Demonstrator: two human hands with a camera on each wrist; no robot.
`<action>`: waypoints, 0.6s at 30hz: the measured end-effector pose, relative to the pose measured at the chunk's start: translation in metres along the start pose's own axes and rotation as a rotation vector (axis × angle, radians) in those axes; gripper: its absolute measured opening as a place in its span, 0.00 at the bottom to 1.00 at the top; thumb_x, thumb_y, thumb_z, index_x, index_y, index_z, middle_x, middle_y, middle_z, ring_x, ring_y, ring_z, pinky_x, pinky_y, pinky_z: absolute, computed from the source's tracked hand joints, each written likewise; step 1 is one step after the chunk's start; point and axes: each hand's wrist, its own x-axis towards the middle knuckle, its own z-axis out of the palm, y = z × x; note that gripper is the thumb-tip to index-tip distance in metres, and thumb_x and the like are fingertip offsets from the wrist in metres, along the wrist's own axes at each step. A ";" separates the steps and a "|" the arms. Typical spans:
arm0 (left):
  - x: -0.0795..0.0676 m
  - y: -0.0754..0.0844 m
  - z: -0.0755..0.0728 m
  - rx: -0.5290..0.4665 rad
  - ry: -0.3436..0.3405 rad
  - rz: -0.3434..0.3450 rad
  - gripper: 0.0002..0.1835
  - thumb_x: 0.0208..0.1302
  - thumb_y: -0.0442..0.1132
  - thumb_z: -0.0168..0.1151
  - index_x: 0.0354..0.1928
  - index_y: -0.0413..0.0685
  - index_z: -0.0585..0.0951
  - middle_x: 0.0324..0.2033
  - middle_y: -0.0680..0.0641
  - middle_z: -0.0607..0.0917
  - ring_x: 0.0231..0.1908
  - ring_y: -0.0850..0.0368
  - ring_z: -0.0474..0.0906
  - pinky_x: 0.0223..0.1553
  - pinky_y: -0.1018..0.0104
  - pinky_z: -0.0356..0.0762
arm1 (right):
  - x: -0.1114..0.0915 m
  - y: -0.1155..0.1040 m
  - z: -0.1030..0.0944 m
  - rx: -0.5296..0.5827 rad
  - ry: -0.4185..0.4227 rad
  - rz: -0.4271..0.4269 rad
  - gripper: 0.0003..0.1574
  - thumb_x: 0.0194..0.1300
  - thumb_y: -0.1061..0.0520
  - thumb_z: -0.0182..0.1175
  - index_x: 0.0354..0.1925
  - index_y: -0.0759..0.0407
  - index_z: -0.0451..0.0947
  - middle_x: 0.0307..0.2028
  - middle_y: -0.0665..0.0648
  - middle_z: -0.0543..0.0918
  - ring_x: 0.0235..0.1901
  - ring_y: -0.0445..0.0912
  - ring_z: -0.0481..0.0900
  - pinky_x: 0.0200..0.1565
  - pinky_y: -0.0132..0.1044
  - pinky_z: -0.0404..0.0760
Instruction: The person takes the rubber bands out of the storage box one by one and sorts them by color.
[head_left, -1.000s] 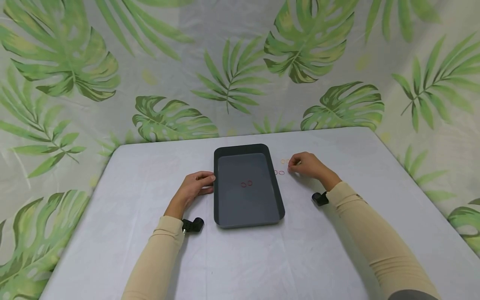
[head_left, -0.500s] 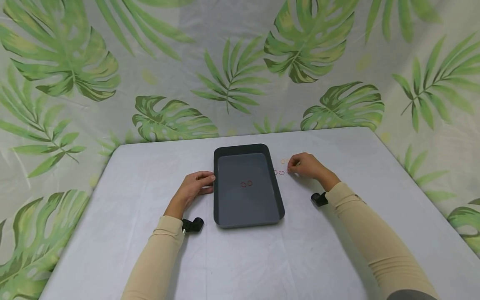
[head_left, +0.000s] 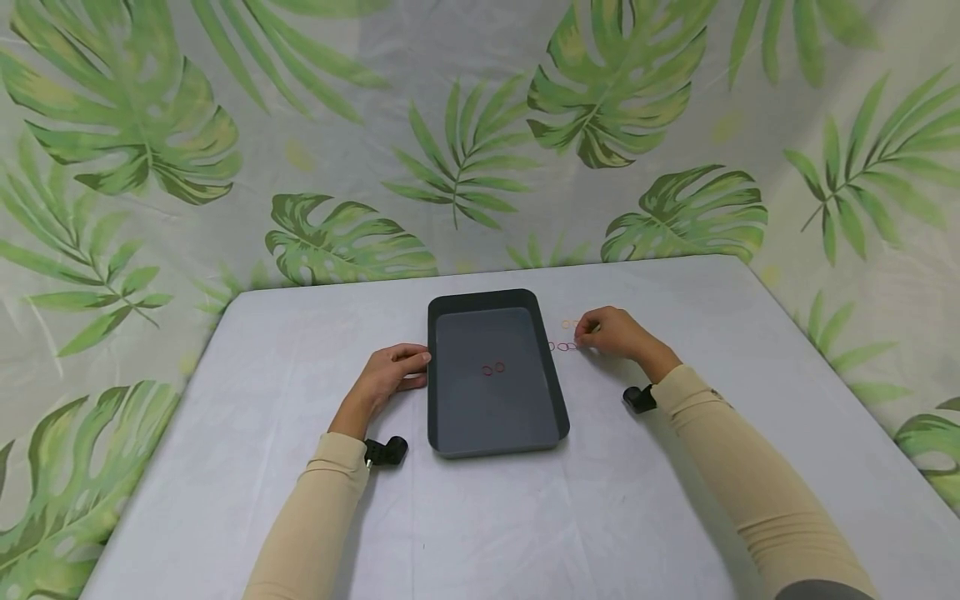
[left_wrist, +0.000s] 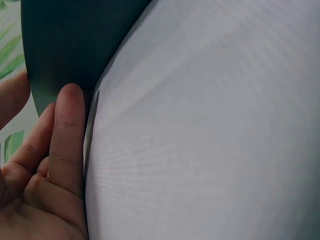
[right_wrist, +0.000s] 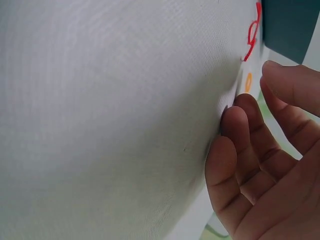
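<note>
In the head view, a dark grey baking tray (head_left: 495,417) lies on the white table with two red rubber bands (head_left: 499,367) inside it. My left hand (head_left: 386,375) rests against its left side; in the left wrist view a straight finger (left_wrist: 70,130) touches the outer wall. Right of the tray, my right hand (head_left: 611,329) hovers low over the cloth, thumb and fingers bent loosely and apart. A short row of red rubber bands (right_wrist: 253,32) lies between it and the tray. An orange rubber band (right_wrist: 248,82) sits farther back, another partly hidden by the fingers.
White cloth covers the table (head_left: 480,533). A leaf-printed curtain (head_left: 480,133) hangs behind the table's far edge. Each wrist wears a small black camera (head_left: 386,451).
The red rubber band at my right fingertips now lies on the cloth, overlapping the neighbouring one. My right hand has barely shifted; my left hand and the tray stay put.
</note>
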 end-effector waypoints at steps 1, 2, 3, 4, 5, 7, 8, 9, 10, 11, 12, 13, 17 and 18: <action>0.000 0.000 0.000 0.000 -0.002 -0.001 0.23 0.69 0.39 0.63 0.62 0.37 0.76 0.53 0.43 0.81 0.43 0.64 0.82 0.48 0.68 0.87 | 0.000 0.000 0.000 -0.003 0.001 -0.003 0.06 0.66 0.60 0.62 0.38 0.62 0.83 0.37 0.60 0.85 0.29 0.44 0.74 0.30 0.31 0.73; 0.000 0.000 0.000 -0.001 -0.002 -0.001 0.23 0.69 0.39 0.63 0.62 0.37 0.76 0.53 0.43 0.81 0.43 0.64 0.82 0.48 0.68 0.87 | -0.001 0.000 -0.001 -0.008 0.005 -0.007 0.07 0.66 0.60 0.62 0.38 0.62 0.83 0.38 0.60 0.86 0.30 0.44 0.74 0.30 0.31 0.73; 0.000 0.000 0.000 -0.001 -0.003 -0.002 0.23 0.69 0.39 0.63 0.62 0.37 0.76 0.53 0.43 0.81 0.43 0.64 0.82 0.48 0.68 0.87 | -0.001 0.000 -0.002 -0.013 0.010 -0.007 0.07 0.66 0.60 0.61 0.39 0.62 0.83 0.39 0.61 0.86 0.30 0.44 0.75 0.30 0.31 0.73; 0.001 0.000 0.000 -0.001 -0.003 -0.002 0.23 0.69 0.39 0.63 0.62 0.37 0.76 0.53 0.43 0.81 0.43 0.64 0.82 0.48 0.68 0.87 | -0.002 0.000 -0.002 -0.016 0.015 -0.006 0.07 0.66 0.60 0.61 0.39 0.62 0.83 0.39 0.61 0.86 0.30 0.44 0.75 0.30 0.31 0.74; 0.001 0.000 0.000 -0.002 -0.003 -0.002 0.23 0.69 0.39 0.63 0.62 0.37 0.76 0.53 0.43 0.81 0.43 0.64 0.82 0.48 0.68 0.87 | -0.002 -0.001 -0.003 -0.016 0.020 -0.006 0.07 0.67 0.60 0.61 0.40 0.62 0.83 0.39 0.61 0.86 0.30 0.45 0.75 0.30 0.32 0.74; 0.001 0.000 0.000 -0.001 -0.001 -0.003 0.23 0.69 0.39 0.63 0.62 0.37 0.76 0.53 0.43 0.81 0.43 0.64 0.82 0.48 0.69 0.87 | -0.004 -0.002 -0.005 -0.014 0.025 -0.007 0.08 0.67 0.59 0.60 0.40 0.62 0.83 0.40 0.61 0.86 0.30 0.46 0.76 0.30 0.32 0.75; 0.001 0.000 0.001 -0.001 0.000 -0.003 0.23 0.69 0.39 0.63 0.62 0.37 0.76 0.53 0.42 0.81 0.43 0.64 0.82 0.48 0.69 0.87 | -0.004 -0.003 -0.006 -0.013 0.027 -0.007 0.08 0.68 0.59 0.59 0.41 0.61 0.83 0.40 0.61 0.86 0.31 0.46 0.77 0.30 0.32 0.75; 0.000 0.000 0.001 0.002 0.000 -0.003 0.23 0.69 0.40 0.63 0.62 0.37 0.76 0.54 0.42 0.81 0.43 0.64 0.82 0.48 0.69 0.87 | -0.004 -0.005 -0.007 -0.007 0.028 -0.008 0.08 0.68 0.59 0.59 0.41 0.61 0.83 0.40 0.61 0.86 0.31 0.46 0.77 0.30 0.32 0.75; 0.000 0.000 0.000 0.004 0.000 -0.003 0.23 0.69 0.40 0.63 0.62 0.38 0.76 0.54 0.42 0.81 0.43 0.64 0.82 0.48 0.69 0.87 | -0.005 -0.006 -0.008 -0.003 0.030 -0.014 0.08 0.68 0.59 0.59 0.41 0.61 0.83 0.40 0.61 0.86 0.32 0.47 0.78 0.31 0.32 0.75; 0.000 -0.001 0.000 0.005 0.001 -0.003 0.23 0.69 0.40 0.63 0.62 0.38 0.76 0.55 0.41 0.81 0.43 0.63 0.82 0.48 0.69 0.87 | -0.005 -0.008 -0.009 0.000 0.033 -0.020 0.08 0.69 0.59 0.59 0.41 0.61 0.83 0.40 0.61 0.86 0.33 0.47 0.78 0.32 0.33 0.75; 0.000 -0.001 0.000 0.007 0.001 -0.003 0.23 0.69 0.40 0.63 0.62 0.38 0.76 0.55 0.41 0.81 0.44 0.63 0.82 0.48 0.69 0.87 | -0.005 -0.010 -0.009 0.001 0.037 -0.030 0.08 0.69 0.58 0.59 0.41 0.60 0.83 0.41 0.60 0.86 0.34 0.48 0.78 0.32 0.33 0.75; 0.000 -0.001 0.000 0.008 0.002 -0.002 0.23 0.69 0.40 0.63 0.62 0.38 0.77 0.55 0.41 0.81 0.44 0.63 0.82 0.48 0.68 0.87 | -0.005 -0.013 -0.011 0.003 0.042 -0.039 0.08 0.69 0.58 0.59 0.40 0.60 0.83 0.40 0.60 0.86 0.35 0.48 0.79 0.33 0.33 0.75; 0.000 -0.001 0.000 0.008 0.002 0.000 0.23 0.69 0.40 0.63 0.62 0.38 0.77 0.55 0.41 0.81 0.44 0.63 0.82 0.48 0.68 0.87 | -0.006 -0.026 -0.014 0.008 0.053 -0.078 0.08 0.69 0.57 0.60 0.41 0.59 0.84 0.40 0.59 0.86 0.34 0.47 0.79 0.34 0.34 0.75; 0.001 -0.001 0.000 0.008 0.002 0.001 0.23 0.69 0.40 0.63 0.62 0.38 0.77 0.55 0.41 0.81 0.44 0.63 0.82 0.48 0.68 0.87 | -0.007 -0.030 -0.015 0.011 0.050 -0.088 0.08 0.69 0.57 0.60 0.41 0.59 0.84 0.41 0.59 0.86 0.34 0.47 0.79 0.34 0.34 0.75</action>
